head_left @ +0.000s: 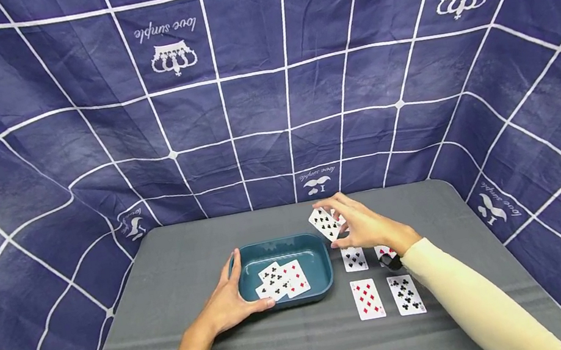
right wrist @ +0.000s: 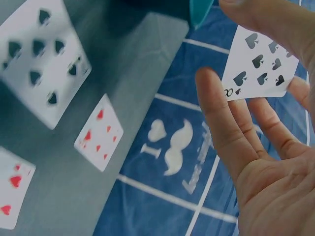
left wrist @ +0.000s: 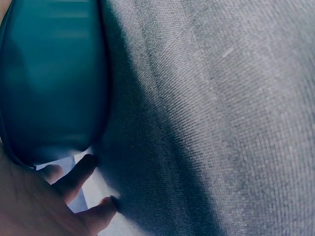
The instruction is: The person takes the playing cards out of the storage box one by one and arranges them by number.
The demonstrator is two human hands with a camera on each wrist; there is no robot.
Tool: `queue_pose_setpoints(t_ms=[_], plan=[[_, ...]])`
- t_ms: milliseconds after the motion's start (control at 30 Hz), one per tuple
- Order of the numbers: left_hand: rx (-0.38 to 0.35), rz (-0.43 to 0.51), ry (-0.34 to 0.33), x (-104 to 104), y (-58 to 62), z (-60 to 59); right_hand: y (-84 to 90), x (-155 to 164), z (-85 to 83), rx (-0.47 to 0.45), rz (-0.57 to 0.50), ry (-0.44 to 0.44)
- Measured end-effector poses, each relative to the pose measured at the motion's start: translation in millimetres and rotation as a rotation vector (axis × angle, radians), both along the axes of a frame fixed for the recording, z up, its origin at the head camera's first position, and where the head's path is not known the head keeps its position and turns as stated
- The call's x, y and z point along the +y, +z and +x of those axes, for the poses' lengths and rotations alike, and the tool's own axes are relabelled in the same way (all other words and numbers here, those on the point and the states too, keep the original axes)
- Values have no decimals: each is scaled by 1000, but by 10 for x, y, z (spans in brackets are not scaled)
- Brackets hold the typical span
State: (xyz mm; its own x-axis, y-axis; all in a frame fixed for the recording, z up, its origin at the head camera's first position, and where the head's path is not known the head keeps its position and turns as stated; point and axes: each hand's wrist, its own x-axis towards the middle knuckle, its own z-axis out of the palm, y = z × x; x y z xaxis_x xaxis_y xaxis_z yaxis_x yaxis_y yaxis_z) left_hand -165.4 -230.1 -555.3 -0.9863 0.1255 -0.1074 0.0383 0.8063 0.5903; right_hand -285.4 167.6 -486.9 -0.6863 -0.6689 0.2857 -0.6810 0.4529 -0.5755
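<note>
My right hand [head_left: 363,224] holds an eight of spades [head_left: 325,224] between thumb and fingers, raised just past the right end of a blue tray [head_left: 326,279]. The card's face, with its black spades, shows in the right wrist view. My left hand [head_left: 226,300] grips the tray's left end, fingers at the far-left corner and thumb along the front side. Inside the tray lie overlapping playing cards, among them a clubs card [head_left: 271,273] and a diamonds card [head_left: 298,280]. In the left wrist view, fingertips [left wrist: 86,163] show close by the tray's end.
Right of the tray, face-up cards lie on the grey table [head_left: 310,349]: a spades card [head_left: 354,260], a diamonds card [head_left: 368,299] and a clubs card [head_left: 406,295]. Two hearts cards [right wrist: 100,132] show in the right wrist view. A blue patterned cloth [head_left: 257,104] hangs behind.
</note>
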Motion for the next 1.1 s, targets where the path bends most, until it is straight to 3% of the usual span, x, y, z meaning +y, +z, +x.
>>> queue_pose_setpoints(t_ms=[267, 467, 633, 1100], plan=[[-20, 14, -5, -6, -31, 40, -125, 327, 22, -29, -8, -115], [-15, 17, -4, -21, -17, 38, -236, 498, 16, 48, 32, -182], [-10, 4, 3, -27, 3, 9, -299, 643, 49, 54, 70, -262], [-18, -18, 7, -8, -11, -3, -484, 1093, 347, 54, 105, -367]])
